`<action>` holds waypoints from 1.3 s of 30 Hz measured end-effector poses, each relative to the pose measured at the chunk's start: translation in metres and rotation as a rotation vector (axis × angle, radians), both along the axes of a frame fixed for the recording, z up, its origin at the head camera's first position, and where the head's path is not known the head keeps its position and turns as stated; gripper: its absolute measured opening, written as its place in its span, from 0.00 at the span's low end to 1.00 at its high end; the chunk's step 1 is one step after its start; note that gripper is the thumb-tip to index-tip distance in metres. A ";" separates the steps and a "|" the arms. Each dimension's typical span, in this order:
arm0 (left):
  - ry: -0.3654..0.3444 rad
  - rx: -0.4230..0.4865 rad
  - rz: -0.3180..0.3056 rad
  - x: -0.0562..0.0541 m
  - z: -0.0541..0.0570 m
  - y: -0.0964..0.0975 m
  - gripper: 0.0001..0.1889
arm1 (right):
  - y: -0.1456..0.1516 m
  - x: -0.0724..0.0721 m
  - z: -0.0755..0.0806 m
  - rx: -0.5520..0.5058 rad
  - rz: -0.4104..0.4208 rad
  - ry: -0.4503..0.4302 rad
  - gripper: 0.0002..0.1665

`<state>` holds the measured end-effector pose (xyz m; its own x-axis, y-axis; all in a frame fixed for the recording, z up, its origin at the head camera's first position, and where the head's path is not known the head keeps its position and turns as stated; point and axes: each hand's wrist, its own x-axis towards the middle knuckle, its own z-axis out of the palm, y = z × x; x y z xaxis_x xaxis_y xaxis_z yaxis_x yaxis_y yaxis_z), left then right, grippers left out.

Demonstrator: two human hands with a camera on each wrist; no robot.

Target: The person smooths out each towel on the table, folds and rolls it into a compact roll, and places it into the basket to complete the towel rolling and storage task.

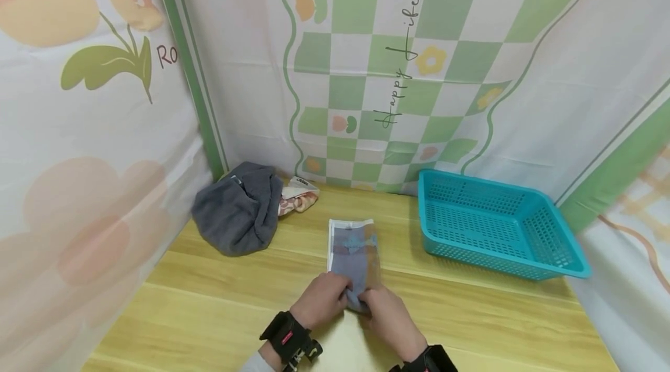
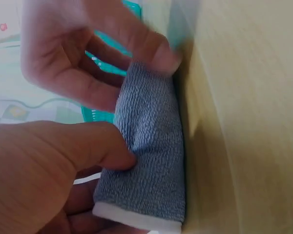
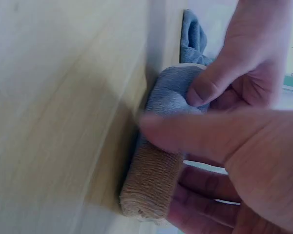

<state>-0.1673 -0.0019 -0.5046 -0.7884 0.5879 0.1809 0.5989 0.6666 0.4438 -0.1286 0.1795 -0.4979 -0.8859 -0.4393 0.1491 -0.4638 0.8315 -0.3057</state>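
Two hands pinch one towel

The towel (image 1: 353,261), grey-blue with a brown side and a white edge, lies in a narrow strip on the table, between the bundle and the basket. Its near end is thick; whether rolled or folded, I cannot tell. The left hand (image 1: 321,302) pinches that end on one side, thumb on top and fingers beneath. The right hand (image 1: 389,317) pinches it on the other side in the same way, its thumb blurred in the right wrist view. Black bands (image 1: 288,337) circle both wrists.

Beyond, to the left on the table (image 1: 220,314), sits a dark grey bundle (image 1: 241,209), touching a small patterned cloth (image 1: 298,200). To the right stands a teal basket (image 1: 471,232). Behind everything hangs a curtain (image 1: 251,70) with green checks and flowers.
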 end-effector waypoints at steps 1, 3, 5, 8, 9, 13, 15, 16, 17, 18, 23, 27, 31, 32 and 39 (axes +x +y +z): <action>0.002 -0.010 0.004 -0.001 0.000 0.001 0.06 | -0.001 -0.001 -0.001 0.009 -0.003 0.011 0.16; -0.002 -0.026 -0.001 -0.001 0.001 0.002 0.06 | -0.002 -0.004 -0.001 0.028 -0.005 0.033 0.16; -0.013 -0.037 -0.019 0.000 0.002 0.002 0.06 | -0.002 -0.006 -0.001 0.029 0.004 0.038 0.14; -0.031 -0.037 -0.052 0.003 0.004 0.001 0.05 | 0.000 -0.010 -0.004 -0.006 0.025 0.045 0.13; -0.034 -0.039 -0.061 0.003 0.004 0.001 0.05 | 0.000 -0.011 -0.005 -0.025 0.036 0.044 0.13; -0.025 -0.049 -0.053 0.003 0.003 0.004 0.08 | 0.003 -0.013 -0.010 -0.097 0.085 0.045 0.17; -0.015 -0.046 -0.035 0.001 0.002 0.005 0.10 | 0.004 -0.015 -0.010 -0.128 0.083 -0.004 0.13; -0.012 -0.042 -0.026 -0.001 0.002 0.006 0.10 | 0.004 -0.015 -0.010 -0.143 0.077 -0.028 0.11; -0.010 -0.035 -0.019 -0.003 0.002 0.007 0.11 | 0.004 -0.016 -0.009 -0.150 0.062 -0.041 0.10; -0.014 -0.026 -0.014 -0.004 0.002 0.008 0.11 | 0.004 -0.016 -0.008 -0.156 0.042 -0.047 0.09; -0.049 -0.022 -0.011 -0.013 0.004 0.010 0.08 | 0.000 -0.011 -0.002 -0.125 -0.035 0.096 0.09; -0.094 -0.046 0.016 -0.015 0.007 0.009 0.04 | -0.005 -0.006 0.000 -0.011 -0.041 0.181 0.14; -0.089 -0.019 0.041 -0.014 0.006 0.009 0.03 | -0.009 -0.007 -0.004 0.084 -0.022 0.196 0.15; -0.072 0.001 0.049 -0.014 0.005 0.010 0.04 | -0.009 -0.009 -0.005 0.098 -0.024 0.201 0.15; 0.156 0.019 0.090 -0.008 0.000 0.010 0.07 | -0.005 -0.019 -0.010 0.088 -0.017 0.194 0.19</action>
